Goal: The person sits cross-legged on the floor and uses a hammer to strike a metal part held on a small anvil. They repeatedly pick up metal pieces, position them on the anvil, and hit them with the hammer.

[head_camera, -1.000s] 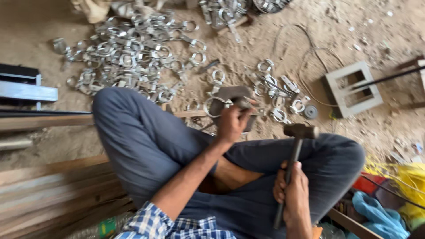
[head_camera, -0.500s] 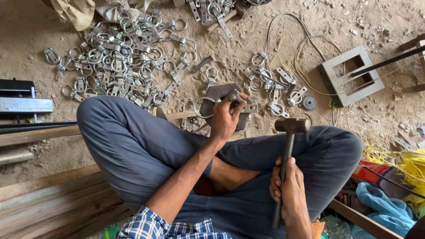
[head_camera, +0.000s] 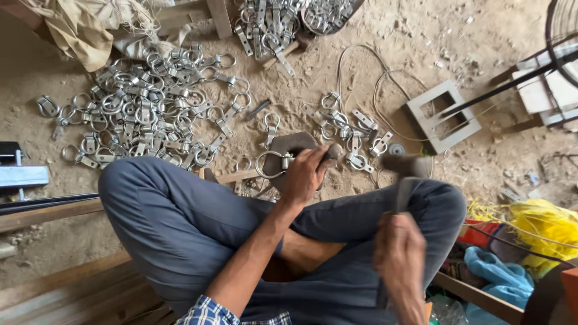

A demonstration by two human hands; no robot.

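The left hand (head_camera: 306, 174) gripped a ring clamp (head_camera: 272, 164) on the anvil (head_camera: 289, 144), the right hand (head_camera: 400, 250) clutched the hammer (head_camera: 407, 165) beside it, many clamps (head_camera: 144, 114) lay beyond.

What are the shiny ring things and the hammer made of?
The ring clamps look like bare silvery metal, probably plated steel: they glint grey. The hammer in the right hand is blurred; its head looks like dark dull metal, its handle material is unclear.
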